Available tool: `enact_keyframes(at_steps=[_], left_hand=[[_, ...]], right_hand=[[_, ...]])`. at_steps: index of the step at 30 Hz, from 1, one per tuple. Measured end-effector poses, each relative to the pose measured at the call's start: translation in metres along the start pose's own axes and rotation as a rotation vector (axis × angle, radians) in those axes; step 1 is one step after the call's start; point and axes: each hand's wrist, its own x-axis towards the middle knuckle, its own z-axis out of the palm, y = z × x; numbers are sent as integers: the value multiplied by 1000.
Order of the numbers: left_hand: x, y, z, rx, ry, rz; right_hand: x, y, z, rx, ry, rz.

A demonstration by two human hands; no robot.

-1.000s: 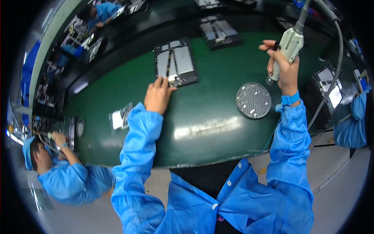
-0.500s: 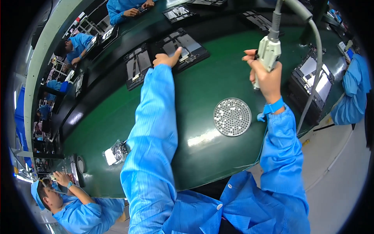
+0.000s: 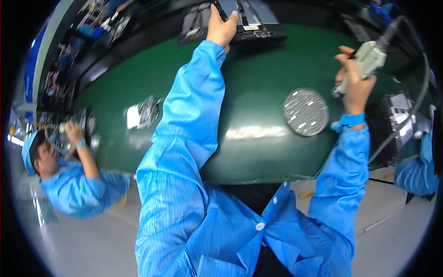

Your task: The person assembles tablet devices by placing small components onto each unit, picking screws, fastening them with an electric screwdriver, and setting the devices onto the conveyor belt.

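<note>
My left hand is closed at the left edge of a flat dark device with its inside exposed; a dark strip of the edge shows between thumb and finger, the other fingers hidden. My right hand is wrapped round a pale grey electric screwdriver, tilted, its cable running up from the top end. The tip points down toward the bench, apart from anything. Left of that hand lies a round dish with a perforated surface and small shiny pieces on it.
A clear bag with a white label lies on the green bench. Another open device sits at the right behind the hanging cable. A co-worker works at the left, and a blue sleeve shows at the right.
The view has shifted. My left hand has gone from resting at the two devices to gripping the edge of the right one. The screwdriver stays in my right hand.
</note>
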Motion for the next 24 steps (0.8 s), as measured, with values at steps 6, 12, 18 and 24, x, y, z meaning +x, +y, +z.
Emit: enact_keyframes(at_steps=[6, 12, 18, 24], left_hand=[[-227, 87, -94, -341, 25, -260], [-322, 85, -114, -35, -75, -358], [-337, 88, -121, 915, 130, -35], [-268, 42, -189, 1317, 379, -202]], right_hand=[[1, -1, 6, -39, -23, -23], [-4, 10, 9, -82, -63, -41], [-12, 6, 12, -89, -85, -52], [-12, 3, 1, -90, -126, -69]])
